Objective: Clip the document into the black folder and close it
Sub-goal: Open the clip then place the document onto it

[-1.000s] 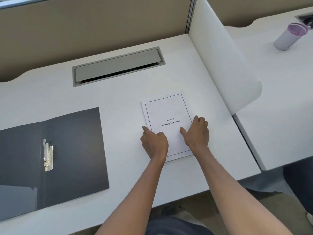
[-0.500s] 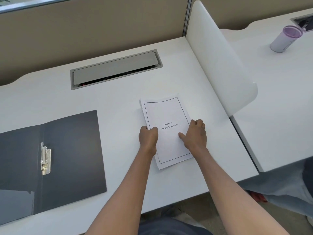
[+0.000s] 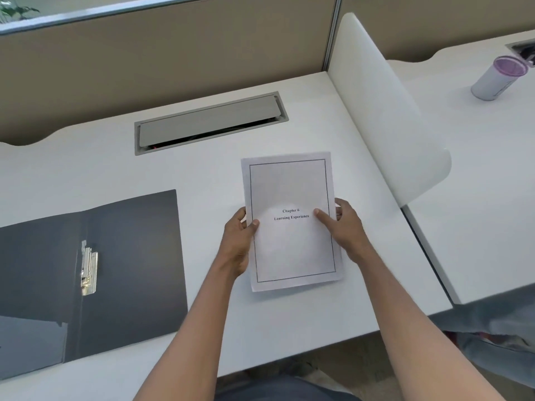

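The white document (image 3: 289, 186), a thin stack with a black border and the title "Chapter 6 Learning Experience", is lifted off the desk and tilted toward me. My left hand (image 3: 240, 241) grips its left edge, thumb on the front. Its right edge is held by my right hand (image 3: 346, 230), thumb on the page. The black folder (image 3: 130, 256) lies open and flat at the left of the desk, a silver clip (image 3: 89, 269) beside its spine. Both hands are well right of the folder.
A grey cable hatch (image 3: 208, 123) is set into the white desk (image 3: 289, 328) behind the document. A white curved divider (image 3: 385, 111) rises at the right. Beyond it, a neighbouring desk carries a cup with a purple lid (image 3: 498, 78). Beige partitions stand behind.
Both hands moved from resting on the flat document to gripping its side edges, and the document has been lifted off the desk and squared up toward me.
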The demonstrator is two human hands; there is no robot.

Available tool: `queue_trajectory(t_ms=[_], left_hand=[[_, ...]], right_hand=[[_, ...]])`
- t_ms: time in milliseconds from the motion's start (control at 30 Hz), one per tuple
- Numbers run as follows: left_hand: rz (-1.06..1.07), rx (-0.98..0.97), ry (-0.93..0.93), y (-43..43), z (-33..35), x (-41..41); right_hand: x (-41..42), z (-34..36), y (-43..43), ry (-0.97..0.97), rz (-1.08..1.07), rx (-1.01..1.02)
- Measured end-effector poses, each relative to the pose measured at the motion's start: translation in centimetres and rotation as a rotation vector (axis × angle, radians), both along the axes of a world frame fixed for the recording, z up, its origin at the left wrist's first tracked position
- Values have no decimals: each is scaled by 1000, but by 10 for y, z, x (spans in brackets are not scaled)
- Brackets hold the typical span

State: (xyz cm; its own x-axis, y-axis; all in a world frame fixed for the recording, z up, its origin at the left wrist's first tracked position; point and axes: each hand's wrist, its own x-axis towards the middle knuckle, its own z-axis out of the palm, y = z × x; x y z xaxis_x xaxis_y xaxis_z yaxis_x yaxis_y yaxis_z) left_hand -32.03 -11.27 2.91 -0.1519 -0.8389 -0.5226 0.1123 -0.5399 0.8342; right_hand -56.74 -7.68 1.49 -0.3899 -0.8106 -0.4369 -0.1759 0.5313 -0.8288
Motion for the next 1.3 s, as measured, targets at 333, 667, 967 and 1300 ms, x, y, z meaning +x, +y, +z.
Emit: queue_trajectory(t_ms=[333,667,967,1300], left_hand=[[91,-136,-121,-1,10,90],[222,-233,-161,-6,9,226],[225,-125,-213,-19,2,339],[266,-216,-736,-13,-13,412]], right_hand=[[100,6,-17,-452,142,-90],[249,12,-41,-360,193,-152],[348,11,-52,-352,353,-68],[354,8,-38,-374,312,-13]])
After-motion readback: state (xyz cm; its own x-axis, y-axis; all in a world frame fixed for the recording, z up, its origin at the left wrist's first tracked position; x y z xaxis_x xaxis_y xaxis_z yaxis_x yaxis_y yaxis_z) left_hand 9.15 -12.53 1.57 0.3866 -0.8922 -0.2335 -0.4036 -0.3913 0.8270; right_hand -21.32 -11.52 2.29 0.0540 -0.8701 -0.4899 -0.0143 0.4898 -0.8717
